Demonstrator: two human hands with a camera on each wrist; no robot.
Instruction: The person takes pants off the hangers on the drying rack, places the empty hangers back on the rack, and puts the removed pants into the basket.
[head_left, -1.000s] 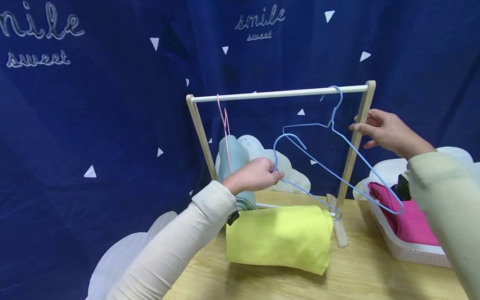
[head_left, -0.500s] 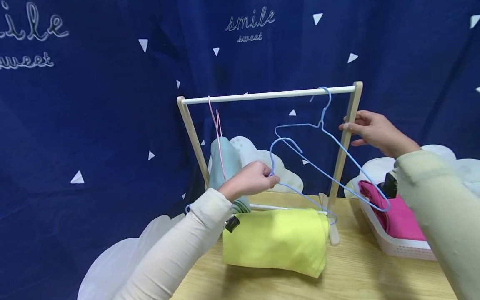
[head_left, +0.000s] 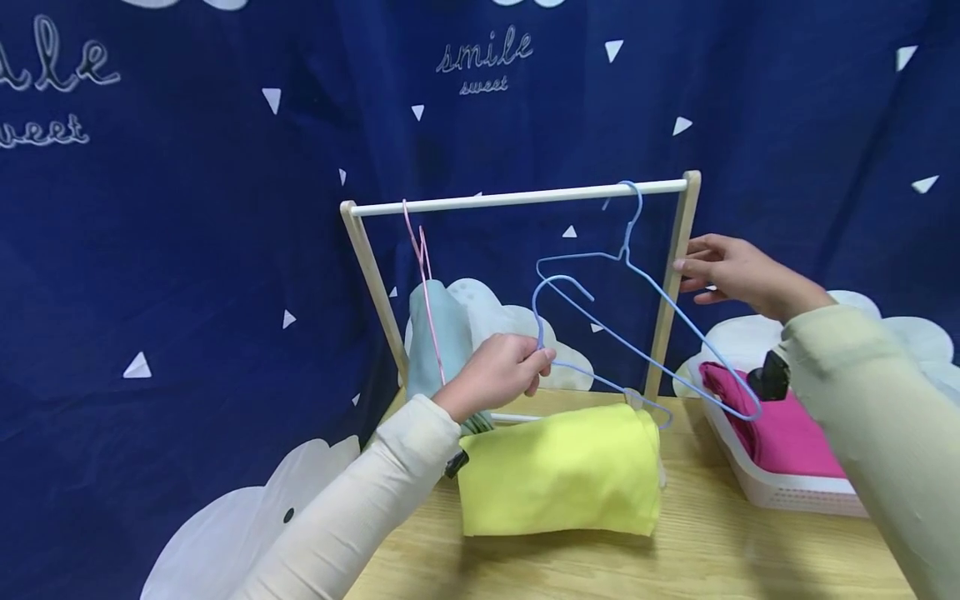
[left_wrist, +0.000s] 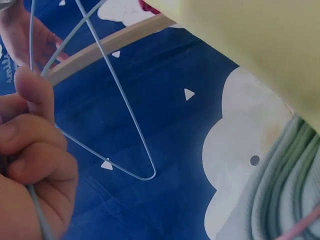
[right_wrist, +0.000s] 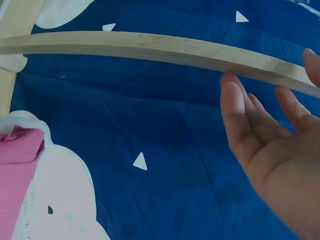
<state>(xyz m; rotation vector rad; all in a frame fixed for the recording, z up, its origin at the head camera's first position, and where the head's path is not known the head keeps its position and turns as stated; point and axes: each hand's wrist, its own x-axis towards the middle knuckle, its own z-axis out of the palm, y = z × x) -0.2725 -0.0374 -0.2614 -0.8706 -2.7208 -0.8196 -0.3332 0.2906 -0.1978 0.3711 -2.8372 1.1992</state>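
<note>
My left hand (head_left: 498, 375) grips a blue wire hanger (head_left: 536, 312) at the base of its hook. Folded over that hanger, a yellow cloth (head_left: 562, 483) hangs low in front of the rack. The hook stands free in the air, below the white rail (head_left: 517, 198). Beside the rack's right wooden post (head_left: 664, 329) is my right hand (head_left: 738, 271), its fingers loosely extended with the tips right at the wood. A second blue hanger (head_left: 667, 295) hangs bare from the rail near that post. In the left wrist view, curled fingers (left_wrist: 42, 160) enclose the hanger's neck.
At the rail's left end a pink hanger (head_left: 426, 292) carries a teal cloth (head_left: 446, 325). A white basket (head_left: 802, 500) with magenta cloth (head_left: 795, 433) stands right of the rack on the wooden table (head_left: 585, 575). A blue curtain (head_left: 225, 250) hangs behind.
My right hand has loosened from around the post and drawn to its right side. The left hand has carried the hanger and yellow cloth slightly up and right relative to the rack.
</note>
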